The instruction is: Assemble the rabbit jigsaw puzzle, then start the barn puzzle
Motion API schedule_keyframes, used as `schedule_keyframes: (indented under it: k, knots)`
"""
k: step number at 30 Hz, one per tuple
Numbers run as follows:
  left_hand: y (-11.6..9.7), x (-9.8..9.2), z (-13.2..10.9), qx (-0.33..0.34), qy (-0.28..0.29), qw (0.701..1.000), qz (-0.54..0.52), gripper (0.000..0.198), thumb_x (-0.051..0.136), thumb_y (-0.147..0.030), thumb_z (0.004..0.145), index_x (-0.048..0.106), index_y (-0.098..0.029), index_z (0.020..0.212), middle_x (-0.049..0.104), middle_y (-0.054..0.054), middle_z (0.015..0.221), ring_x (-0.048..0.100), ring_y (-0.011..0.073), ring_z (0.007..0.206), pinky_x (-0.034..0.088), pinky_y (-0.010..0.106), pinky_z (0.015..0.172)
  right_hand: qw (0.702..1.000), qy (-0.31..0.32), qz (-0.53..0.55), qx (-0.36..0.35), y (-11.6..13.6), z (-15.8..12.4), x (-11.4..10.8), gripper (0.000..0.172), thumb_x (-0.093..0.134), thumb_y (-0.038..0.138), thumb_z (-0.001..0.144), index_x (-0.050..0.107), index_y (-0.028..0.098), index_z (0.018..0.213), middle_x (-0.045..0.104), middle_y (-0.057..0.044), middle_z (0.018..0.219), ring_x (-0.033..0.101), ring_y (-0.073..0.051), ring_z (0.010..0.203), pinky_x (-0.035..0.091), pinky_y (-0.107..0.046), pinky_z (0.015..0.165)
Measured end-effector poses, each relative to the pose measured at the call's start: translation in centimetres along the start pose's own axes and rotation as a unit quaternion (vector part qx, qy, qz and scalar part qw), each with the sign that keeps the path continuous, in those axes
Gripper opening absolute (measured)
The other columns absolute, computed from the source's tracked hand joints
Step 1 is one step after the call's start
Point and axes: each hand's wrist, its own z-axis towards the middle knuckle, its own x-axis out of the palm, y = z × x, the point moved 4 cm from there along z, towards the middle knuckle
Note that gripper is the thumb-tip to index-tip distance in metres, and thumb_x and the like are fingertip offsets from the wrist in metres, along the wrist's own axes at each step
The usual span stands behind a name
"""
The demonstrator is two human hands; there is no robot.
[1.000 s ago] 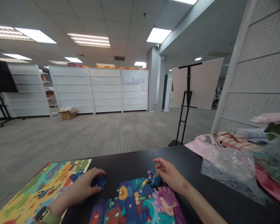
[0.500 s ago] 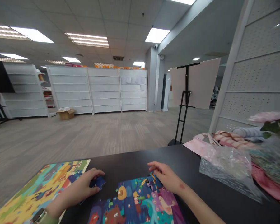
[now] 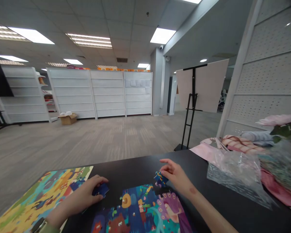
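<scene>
A partly joined jigsaw puzzle (image 3: 135, 210) with dark blue and purple cartoon animals lies on the black table. Just above its upper right edge, my right hand (image 3: 173, 173) pinches a blue puzzle piece (image 3: 160, 179) with yellow and orange marks between thumb and fingers; a gap of table shows between piece and puzzle. To the left, my left hand (image 3: 94, 189) rests low over the table, its fingers curled around dark blue puzzle pieces (image 3: 102, 190). How many pieces it holds is hidden. Its forearm crosses a yellow illustrated sheet (image 3: 38, 197).
On the table's right side lie a clear plastic bag (image 3: 237, 178), pink cloth (image 3: 206, 152) and a wrapped flower bouquet (image 3: 286, 155). The black table (image 3: 131, 168) ends ahead of my hands. Beyond it stand a black easel (image 3: 190, 119), a cardboard box (image 3: 68, 119) and white shelving (image 3: 106, 94).
My right hand has lifted the blue piece away from the puzzle's upper right edge, moving slightly up and right. My left hand stays almost in place.
</scene>
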Motion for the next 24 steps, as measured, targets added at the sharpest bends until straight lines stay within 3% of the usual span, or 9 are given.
schedule_keyframes:
  k: [6,11,14,17,24]
  knots:
    - [-0.1,0.0,0.1,0.004,0.008,1.0,0.0,0.049,0.065,-0.027,0.073,0.067,-0.024,0.122,0.067,0.006,0.123,0.062,0.0284,0.113,0.047,0.039,0.101,0.986,0.09,-0.127,-0.054,1.2,-1.3,2.1,0.036,0.054,0.025,0.089,0.067,0.023,0.123,0.077,-0.002,0.096,0.07,-0.019,0.088,0.05,-0.033,0.087]
    - [-0.2,-0.1,0.0,0.003,0.004,1.0,0.0,0.048,0.064,-0.026,0.073,0.068,-0.025,0.121,0.067,0.006,0.122,0.063,0.0276,0.112,0.047,0.038,0.1,0.981,0.086,-0.164,-0.057,0.9,-1.6,2.3,0.051,0.052,0.009,0.077,0.068,0.025,0.122,0.072,-0.004,0.112,0.066,-0.021,0.107,0.048,-0.033,0.094]
    - [-0.1,0.0,0.0,0.005,0.003,1.0,0.001,0.048,0.065,-0.026,0.073,0.068,-0.025,0.121,0.067,0.006,0.122,0.063,0.0277,0.111,0.047,0.039,0.1,0.989,0.063,-0.128,-0.028,0.1,-1.2,1.8,0.053,0.05,0.006,0.072,0.065,0.022,0.121,0.071,-0.005,0.106,0.068,-0.019,0.096,0.051,-0.029,0.082]
    - [0.1,0.1,0.1,0.011,0.007,1.0,0.0,0.049,0.065,-0.025,0.073,0.067,-0.024,0.122,0.066,0.006,0.122,0.062,0.0281,0.112,0.047,0.039,0.101,0.99,0.085,-0.113,-0.002,-0.8,-1.0,1.9,0.056,0.051,0.006,0.07,0.061,0.021,0.124,0.071,-0.003,0.1,0.068,-0.016,0.083,0.05,-0.027,0.072]
    - [0.2,0.2,0.1,0.008,0.011,1.0,-0.002,0.049,0.065,-0.024,0.074,0.066,-0.024,0.123,0.065,0.007,0.123,0.061,0.0287,0.114,0.045,0.041,0.101,0.972,0.11,-0.204,-0.025,-0.8,-1.4,2.5,0.051,0.053,0.006,0.072,0.066,0.025,0.118,0.074,-0.001,0.103,0.067,-0.018,0.091,0.048,-0.03,0.082]
